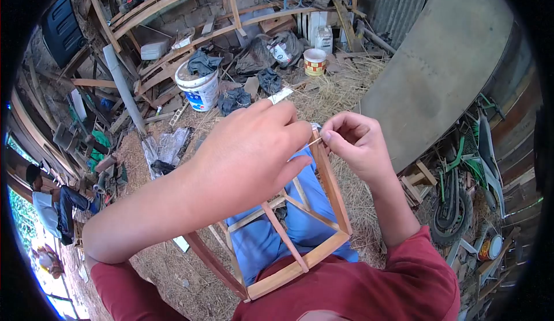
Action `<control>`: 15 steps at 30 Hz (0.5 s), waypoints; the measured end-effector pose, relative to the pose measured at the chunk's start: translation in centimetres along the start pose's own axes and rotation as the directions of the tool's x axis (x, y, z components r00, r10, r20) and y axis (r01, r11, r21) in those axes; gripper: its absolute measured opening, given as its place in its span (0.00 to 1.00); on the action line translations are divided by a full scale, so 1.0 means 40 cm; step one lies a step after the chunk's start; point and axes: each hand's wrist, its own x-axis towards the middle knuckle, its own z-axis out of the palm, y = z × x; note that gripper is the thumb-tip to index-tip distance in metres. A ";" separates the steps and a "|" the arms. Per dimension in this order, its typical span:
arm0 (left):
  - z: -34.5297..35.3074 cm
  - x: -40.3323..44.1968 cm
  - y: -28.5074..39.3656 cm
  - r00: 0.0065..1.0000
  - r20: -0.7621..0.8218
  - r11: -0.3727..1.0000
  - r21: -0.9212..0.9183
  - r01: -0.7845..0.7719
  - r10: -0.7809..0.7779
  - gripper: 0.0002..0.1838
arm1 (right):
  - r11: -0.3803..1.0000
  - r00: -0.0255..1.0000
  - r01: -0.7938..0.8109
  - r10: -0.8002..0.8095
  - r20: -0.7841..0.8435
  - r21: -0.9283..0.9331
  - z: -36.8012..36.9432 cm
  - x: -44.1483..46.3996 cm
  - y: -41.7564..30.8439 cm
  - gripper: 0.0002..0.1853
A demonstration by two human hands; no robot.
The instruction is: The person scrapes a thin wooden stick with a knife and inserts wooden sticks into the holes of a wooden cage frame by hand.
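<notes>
A wooden frame [297, 260] with crossing slats rests over the blue-clad legs, its near rail against the red shirt. My left hand [254, 142] reaches across above the frame, its fingers bent and pressed together around one end of a thin, light strip [314, 142]. At the strip's other end, near the frame's far right corner, my right hand [352, 142] pinches with thumb and index finger. A small white piece [281, 95] shows just beyond my left knuckles. Part of the frame's far side is hidden behind my left hand and forearm.
A white bucket [197, 87] and a smaller paint tub [315, 62] stand ahead among black plastic bags. At the right are a large grey panel [444, 61] and a wheel [452, 214]. Another person [49, 205] sits far left. Straw and shavings cover the ground.
</notes>
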 end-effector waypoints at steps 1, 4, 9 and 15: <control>0.003 0.002 0.001 1.000 0.006 1.000 0.000 -0.001 0.001 0.10 | 1.000 1.000 -0.002 0.002 -0.003 0.005 0.002 -0.004 -0.005 0.06; 0.012 0.002 0.002 0.999 -0.030 0.998 -0.059 -0.014 0.012 0.11 | 0.999 0.999 0.011 -0.013 -0.035 -0.042 0.011 -0.021 -0.009 0.05; 0.001 0.013 0.006 0.996 0.036 0.988 -0.130 0.089 -0.085 0.09 | 0.998 0.997 0.022 -0.026 -0.068 -0.063 0.026 -0.039 -0.007 0.06; -0.002 0.015 0.022 0.978 0.055 0.964 -0.168 0.206 -0.200 0.07 | 0.992 0.991 0.093 -0.100 -0.088 -0.085 0.044 -0.039 -0.009 0.05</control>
